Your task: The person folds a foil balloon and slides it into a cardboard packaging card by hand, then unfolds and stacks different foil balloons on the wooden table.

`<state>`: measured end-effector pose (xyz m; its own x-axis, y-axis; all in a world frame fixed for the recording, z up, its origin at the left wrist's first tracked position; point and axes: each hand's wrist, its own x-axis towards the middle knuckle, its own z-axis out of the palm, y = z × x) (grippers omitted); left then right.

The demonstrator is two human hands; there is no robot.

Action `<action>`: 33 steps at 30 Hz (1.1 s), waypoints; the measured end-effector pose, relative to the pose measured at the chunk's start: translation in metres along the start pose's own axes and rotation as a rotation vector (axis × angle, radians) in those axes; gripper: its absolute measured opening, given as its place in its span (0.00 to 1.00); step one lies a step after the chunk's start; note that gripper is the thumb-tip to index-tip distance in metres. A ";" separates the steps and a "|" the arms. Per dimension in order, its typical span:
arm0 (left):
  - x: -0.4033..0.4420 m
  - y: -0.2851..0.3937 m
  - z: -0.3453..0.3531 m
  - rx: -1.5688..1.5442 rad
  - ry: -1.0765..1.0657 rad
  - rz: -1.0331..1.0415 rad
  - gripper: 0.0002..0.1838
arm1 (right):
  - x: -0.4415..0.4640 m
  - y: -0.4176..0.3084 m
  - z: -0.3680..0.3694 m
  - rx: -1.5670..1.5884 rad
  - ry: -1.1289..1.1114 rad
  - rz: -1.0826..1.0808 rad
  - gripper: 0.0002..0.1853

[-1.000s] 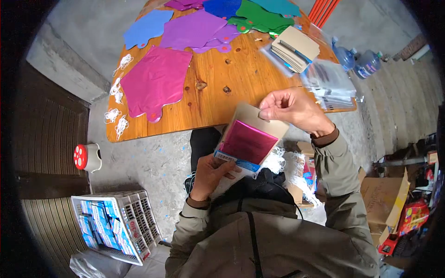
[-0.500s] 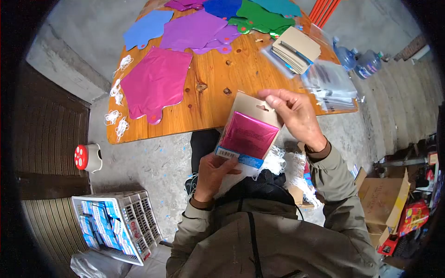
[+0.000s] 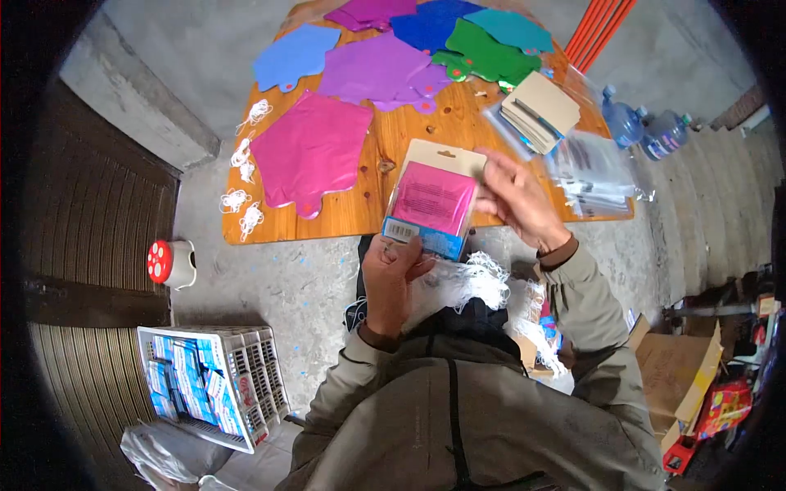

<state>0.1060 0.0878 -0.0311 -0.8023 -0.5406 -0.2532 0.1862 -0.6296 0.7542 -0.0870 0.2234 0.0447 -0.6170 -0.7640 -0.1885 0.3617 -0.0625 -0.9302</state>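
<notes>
A flat package (image 3: 434,196) is held in front of me over the table's near edge. It has a beige card with a hang hole, a folded shiny pink foil sheet, and a blue strip with a barcode at the bottom. My left hand (image 3: 393,274) is closed on its lower edge, thumb on the front. At the upper right side of the package, my right hand (image 3: 524,200) has its fingers closed around the edge; their tips are partly hidden. A pink foil balloon (image 3: 311,151) lies flat to the left, beside bundles of white string (image 3: 235,200).
Flat foil balloons in purple (image 3: 360,69), blue (image 3: 430,29) and green (image 3: 495,51) cover the table's far side. Beige cards (image 3: 536,110) and clear plastic bags (image 3: 589,168) lie right. A white crate (image 3: 254,380) of blue-white packs stands lower left; a cardboard box (image 3: 675,364) sits right.
The package has moved up and become more upright. My right hand has slid from its top corner down to the right edge. The view has shifted, so the table sits further right.
</notes>
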 end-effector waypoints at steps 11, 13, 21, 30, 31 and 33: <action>-0.008 0.038 0.027 0.330 -0.150 -0.296 0.11 | 0.031 -0.003 0.000 -0.442 0.070 0.047 0.06; -0.006 0.047 0.022 0.649 -0.185 -0.158 0.11 | 0.046 -0.002 -0.013 -0.491 0.068 0.026 0.07; 0.074 0.086 0.044 1.392 -0.470 1.032 0.26 | 0.073 -0.002 -0.027 -0.562 -0.028 0.067 0.12; 0.106 0.058 0.022 1.453 -0.691 0.870 0.23 | 0.074 -0.079 -0.052 -1.375 0.289 -0.556 0.10; 0.107 0.058 0.022 1.451 -0.685 0.878 0.23 | 0.080 -0.090 -0.057 -1.474 0.366 -0.534 0.09; 0.109 0.058 0.022 1.448 -0.679 0.887 0.23 | 0.096 -0.109 -0.071 -1.586 0.446 -0.550 0.08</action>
<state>0.0172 0.0051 -0.0017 -0.8851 0.1186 0.4501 0.3508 0.8056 0.4775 -0.2353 0.2025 0.1056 -0.6504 -0.6336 0.4189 -0.7520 0.6146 -0.2382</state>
